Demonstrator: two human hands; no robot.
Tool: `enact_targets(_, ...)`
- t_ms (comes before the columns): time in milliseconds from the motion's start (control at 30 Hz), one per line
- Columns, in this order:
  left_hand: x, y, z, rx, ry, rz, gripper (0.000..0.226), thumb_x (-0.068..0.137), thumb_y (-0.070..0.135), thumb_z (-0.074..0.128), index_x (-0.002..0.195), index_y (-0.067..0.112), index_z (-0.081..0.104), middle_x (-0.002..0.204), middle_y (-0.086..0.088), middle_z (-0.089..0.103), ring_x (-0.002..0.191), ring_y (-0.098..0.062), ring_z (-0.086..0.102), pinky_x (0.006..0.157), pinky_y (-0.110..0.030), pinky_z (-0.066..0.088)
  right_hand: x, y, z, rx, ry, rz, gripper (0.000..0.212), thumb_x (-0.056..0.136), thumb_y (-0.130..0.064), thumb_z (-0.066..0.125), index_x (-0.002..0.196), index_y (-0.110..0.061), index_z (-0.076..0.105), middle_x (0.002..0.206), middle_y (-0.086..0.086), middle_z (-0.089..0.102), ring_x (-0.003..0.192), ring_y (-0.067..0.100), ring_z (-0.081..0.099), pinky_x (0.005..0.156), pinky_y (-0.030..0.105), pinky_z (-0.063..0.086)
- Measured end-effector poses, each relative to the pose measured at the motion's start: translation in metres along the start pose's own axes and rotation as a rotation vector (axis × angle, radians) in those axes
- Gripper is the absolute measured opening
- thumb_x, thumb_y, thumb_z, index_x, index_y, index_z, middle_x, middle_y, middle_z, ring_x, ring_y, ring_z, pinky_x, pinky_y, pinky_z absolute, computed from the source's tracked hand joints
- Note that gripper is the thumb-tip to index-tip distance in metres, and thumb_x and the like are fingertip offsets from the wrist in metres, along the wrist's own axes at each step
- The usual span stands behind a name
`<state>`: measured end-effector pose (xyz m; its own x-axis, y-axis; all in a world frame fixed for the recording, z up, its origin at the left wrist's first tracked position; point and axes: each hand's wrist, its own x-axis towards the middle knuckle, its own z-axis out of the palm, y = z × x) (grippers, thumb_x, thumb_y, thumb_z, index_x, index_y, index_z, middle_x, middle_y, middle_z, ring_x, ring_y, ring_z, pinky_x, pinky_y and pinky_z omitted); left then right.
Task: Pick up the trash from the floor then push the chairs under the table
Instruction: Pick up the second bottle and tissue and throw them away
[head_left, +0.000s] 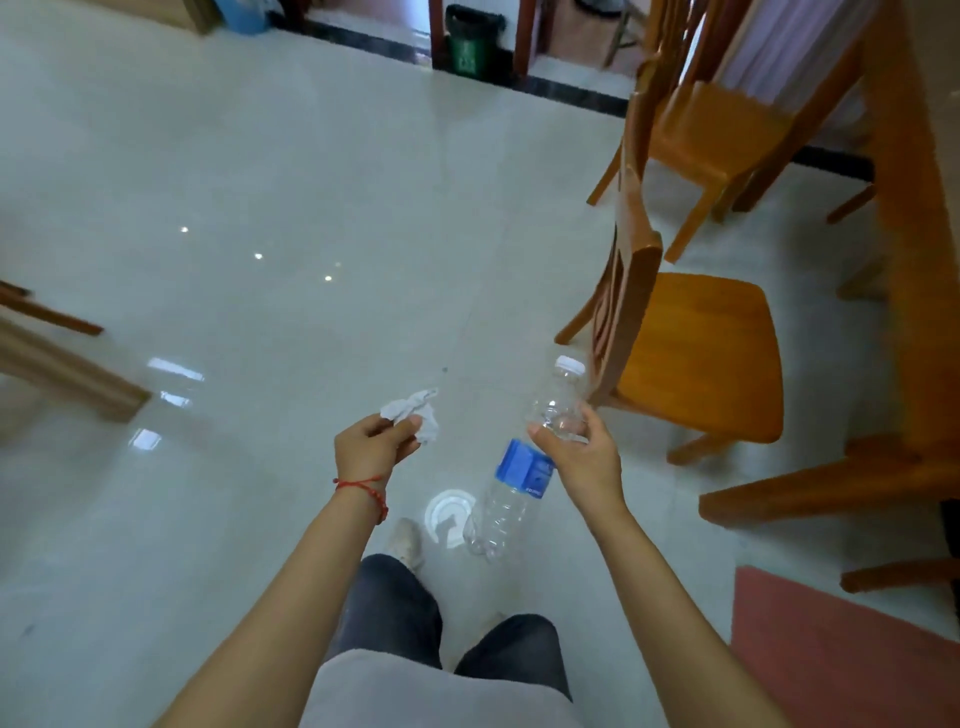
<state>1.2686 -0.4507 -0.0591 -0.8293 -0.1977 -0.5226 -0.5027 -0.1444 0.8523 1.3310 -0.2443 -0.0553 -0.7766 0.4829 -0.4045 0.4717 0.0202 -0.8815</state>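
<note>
My left hand pinches a crumpled white tissue above the pale tiled floor. My right hand grips an empty clear plastic bottle with a blue label and white cap, held tilted with the cap up. Just right of the bottle stands a wooden chair, pulled out from the wooden table along the right edge. A second wooden chair stands farther back, also out from the table.
A green bin with a black liner stands in the doorway at the top. A white round patch shows on the floor by my foot. A reddish mat lies lower right. Wooden furniture juts in at left.
</note>
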Motion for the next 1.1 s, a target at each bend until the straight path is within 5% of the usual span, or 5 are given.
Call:
enact_targets(200, 0.042, 0.026, -0.043, -0.086, 0.064, 0.017, 0.008, 0.073, -0.004, 0.069, 0.075, 0.003, 0.068, 0.071, -0.006, 0.065, 0.063, -0.014, 0.062, 0.056, -0.016, 0.054, 0.018, -0.028, 0.073, -0.065, -0.113, -0.048, 0.075, 0.07, -0.031, 0.077, 0.134, -0.02, 0.041, 0.102, -0.004, 0.056, 0.077, -0.002, 0.057, 0.052, 0.005, 0.044)
enact_targets(533, 0.144, 0.084, -0.129, -0.078, 0.144, -0.009, 0.009, 0.074, -0.004, 0.068, 0.076, 0.005, 0.068, 0.06, 0.005, 0.067, 0.052, -0.002, 0.063, 0.052, -0.012, 0.052, 0.059, -0.075, 0.223, -0.115, -0.207, -0.031, 0.075, 0.071, -0.033, 0.076, 0.135, -0.022, 0.039, 0.106, 0.0, 0.058, 0.086, 0.01, 0.06, 0.068, 0.02, 0.046)
enact_targets(733, 0.198, 0.111, -0.166, -0.08, 0.196, -0.019, 0.014, 0.074, -0.003, 0.068, 0.087, 0.001, 0.067, 0.07, -0.001, 0.065, 0.052, 0.001, 0.062, 0.052, -0.012, 0.051, 0.081, -0.091, 0.294, -0.123, -0.269, 0.009, 0.076, 0.072, -0.034, 0.075, 0.137, -0.021, 0.037, 0.109, 0.002, 0.058, 0.092, 0.015, 0.061, 0.084, 0.035, 0.052)
enact_targets(1000, 0.279, 0.142, -0.154, -0.1, 0.257, -0.068, 0.014, 0.074, -0.004, 0.068, 0.087, -0.003, 0.066, 0.051, 0.011, 0.066, 0.048, 0.001, 0.06, 0.05, -0.012, 0.051, 0.158, -0.129, 0.344, -0.179, -0.319, -0.01, 0.075, 0.072, -0.035, 0.075, 0.136, -0.022, 0.038, 0.109, 0.002, 0.057, 0.091, 0.014, 0.06, 0.079, 0.03, 0.053)
enact_targets(1100, 0.314, 0.166, -0.131, -0.099, 0.264, -0.062, 0.013, 0.074, -0.004, 0.068, 0.087, -0.004, 0.066, 0.059, 0.004, 0.065, 0.047, 0.001, 0.059, 0.05, -0.012, 0.051, 0.205, -0.152, 0.357, -0.189, -0.323, -0.018, 0.075, 0.073, -0.034, 0.074, 0.136, -0.02, 0.038, 0.109, 0.002, 0.057, 0.091, 0.015, 0.06, 0.073, 0.025, 0.05)
